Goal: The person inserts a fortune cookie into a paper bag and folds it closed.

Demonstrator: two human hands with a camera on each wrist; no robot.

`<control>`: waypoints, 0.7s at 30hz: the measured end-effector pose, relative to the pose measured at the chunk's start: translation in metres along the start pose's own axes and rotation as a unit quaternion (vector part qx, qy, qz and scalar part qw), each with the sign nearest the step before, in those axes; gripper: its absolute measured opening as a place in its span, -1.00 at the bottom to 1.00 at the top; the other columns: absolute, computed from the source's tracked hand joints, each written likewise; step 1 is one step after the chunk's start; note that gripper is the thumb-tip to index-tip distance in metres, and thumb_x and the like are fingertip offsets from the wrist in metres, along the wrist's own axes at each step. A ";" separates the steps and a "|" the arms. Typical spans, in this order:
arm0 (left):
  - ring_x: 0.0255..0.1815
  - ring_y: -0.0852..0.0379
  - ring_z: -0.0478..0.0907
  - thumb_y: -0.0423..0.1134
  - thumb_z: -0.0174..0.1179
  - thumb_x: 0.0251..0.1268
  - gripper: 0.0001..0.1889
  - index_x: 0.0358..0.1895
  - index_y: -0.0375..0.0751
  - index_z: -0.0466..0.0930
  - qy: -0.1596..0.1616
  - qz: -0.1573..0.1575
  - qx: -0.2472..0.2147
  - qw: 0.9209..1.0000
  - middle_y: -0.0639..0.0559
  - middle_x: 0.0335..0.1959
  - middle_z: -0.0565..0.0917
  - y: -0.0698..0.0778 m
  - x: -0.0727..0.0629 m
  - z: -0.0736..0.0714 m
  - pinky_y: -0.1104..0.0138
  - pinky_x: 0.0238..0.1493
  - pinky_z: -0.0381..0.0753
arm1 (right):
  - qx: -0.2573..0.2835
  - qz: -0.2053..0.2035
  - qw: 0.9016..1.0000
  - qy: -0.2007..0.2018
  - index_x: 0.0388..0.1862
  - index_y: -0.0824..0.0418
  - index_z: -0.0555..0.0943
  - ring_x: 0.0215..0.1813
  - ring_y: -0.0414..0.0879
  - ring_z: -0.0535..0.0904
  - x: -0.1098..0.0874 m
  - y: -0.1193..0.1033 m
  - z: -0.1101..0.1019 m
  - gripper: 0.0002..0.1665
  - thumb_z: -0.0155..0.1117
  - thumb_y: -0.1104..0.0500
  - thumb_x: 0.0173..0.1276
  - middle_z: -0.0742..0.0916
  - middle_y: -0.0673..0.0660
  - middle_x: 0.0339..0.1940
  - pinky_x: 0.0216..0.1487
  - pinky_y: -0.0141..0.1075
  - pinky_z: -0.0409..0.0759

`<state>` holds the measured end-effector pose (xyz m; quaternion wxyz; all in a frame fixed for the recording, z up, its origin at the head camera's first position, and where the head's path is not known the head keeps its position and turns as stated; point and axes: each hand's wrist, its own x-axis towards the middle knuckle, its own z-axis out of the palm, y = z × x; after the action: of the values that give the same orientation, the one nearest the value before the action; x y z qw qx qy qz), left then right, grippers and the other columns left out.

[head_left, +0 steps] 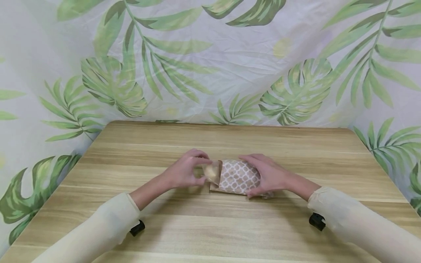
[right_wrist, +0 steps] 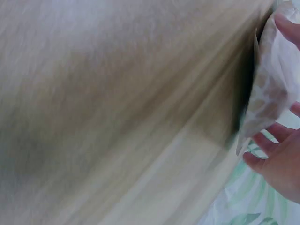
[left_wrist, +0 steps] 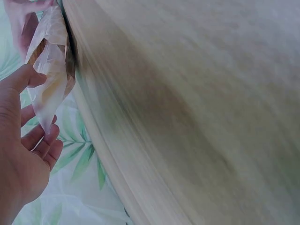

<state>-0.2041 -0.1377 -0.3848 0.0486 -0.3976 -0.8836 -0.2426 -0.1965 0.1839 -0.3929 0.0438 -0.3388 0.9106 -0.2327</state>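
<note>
A paper bag (head_left: 236, 177) with a brown and white lattice pattern lies at mid-table, its mouth facing left. Out of that mouth sticks a clear plastic packet (head_left: 212, 173) with something pale yellow inside; the rest of it is hidden in the bag. My left hand (head_left: 187, 170) pinches the outer end of the packet between thumb and fingers, as the left wrist view shows from the side, where the clear film (left_wrist: 49, 89) tapers to a point. Around the bag's right end curls my right hand (head_left: 268, 173), thumb at the near edge and fingers at the far edge.
The wooden table (head_left: 210, 233) spreads out on all sides of the bag. Behind it hangs a white cloth (head_left: 236, 73) printed with green leaves. A small black device (head_left: 137, 228) sits under the left wrist, and another black device (head_left: 317, 221) under the right.
</note>
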 end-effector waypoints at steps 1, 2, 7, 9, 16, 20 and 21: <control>0.17 -0.11 0.55 -0.29 0.45 0.02 -0.51 0.11 -0.36 0.72 0.001 -0.001 0.000 1.000 -0.17 0.08 0.67 -0.001 -0.001 -0.001 0.05 0.20 0.62 | -0.007 -0.002 1.000 -0.002 0.58 0.24 0.33 0.43 0.30 0.42 -0.001 0.001 -0.001 0.41 0.79 -0.19 -0.25 0.57 0.30 0.39 0.41 0.28 0.37; 0.16 -0.11 0.55 -0.28 0.46 0.02 -0.51 0.11 -0.36 0.73 0.002 -0.002 0.000 1.000 -0.17 0.08 0.68 -0.001 -0.002 -0.002 0.05 0.20 0.62 | -0.012 -0.002 1.000 -0.005 0.57 0.24 0.33 0.43 0.30 0.42 -0.001 0.002 -0.002 0.41 0.79 -0.19 -0.26 0.57 0.30 0.38 0.41 0.28 0.37; 0.14 -0.10 0.55 -0.29 0.46 0.01 -0.51 0.10 -0.36 0.73 -0.003 -0.004 -0.005 1.000 -0.16 0.07 0.68 -0.001 -0.003 -0.004 0.05 0.19 0.62 | -0.024 0.003 0.999 -0.023 0.57 0.24 0.33 0.42 0.30 0.43 -0.004 0.005 -0.004 0.37 0.75 -0.17 -0.22 0.56 0.31 0.38 0.38 0.26 0.40; 0.14 -0.11 0.56 -0.30 0.46 0.01 -0.51 0.10 -0.36 0.73 -0.009 -0.004 -0.004 1.000 -0.16 0.07 0.68 -0.001 -0.003 -0.004 0.06 0.18 0.63 | -0.027 0.006 0.999 -0.026 0.57 0.22 0.33 0.41 0.30 0.44 -0.004 0.006 -0.004 0.35 0.74 -0.16 -0.21 0.56 0.31 0.38 0.37 0.25 0.42; 0.15 -0.11 0.56 -0.30 0.48 0.02 -0.51 0.10 -0.35 0.73 -0.020 -0.008 -0.005 1.000 -0.18 0.08 0.67 0.002 0.001 0.002 0.09 0.18 0.64 | -0.034 0.002 0.999 -0.021 0.56 0.22 0.33 0.41 0.30 0.44 -0.004 0.006 -0.002 0.32 0.72 -0.15 -0.17 0.56 0.31 0.38 0.37 0.24 0.43; 0.15 -0.11 0.57 -0.30 0.48 0.02 -0.50 0.12 -0.36 0.72 -0.022 -0.009 -0.010 1.000 -0.19 0.08 0.68 0.003 0.005 0.006 0.11 0.18 0.65 | -0.032 -0.002 0.999 -0.017 0.56 0.22 0.34 0.41 0.31 0.45 -0.004 0.006 -0.001 0.30 0.71 -0.15 -0.16 0.56 0.31 0.39 0.37 0.24 0.43; 0.14 -0.11 0.57 -0.30 0.48 0.02 -0.50 0.12 -0.36 0.72 -0.020 -0.009 -0.012 1.000 -0.19 0.08 0.68 0.003 0.005 0.007 0.11 0.18 0.65 | -0.032 -0.002 0.999 -0.016 0.56 0.22 0.34 0.41 0.31 0.45 -0.004 0.007 -0.001 0.30 0.71 -0.15 -0.16 0.56 0.30 0.39 0.37 0.24 0.43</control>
<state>-0.2046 -0.1289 -0.3882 0.0237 -0.3949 -0.8851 -0.2451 -0.1977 0.1911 -0.3954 0.0470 -0.3453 0.9161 -0.1986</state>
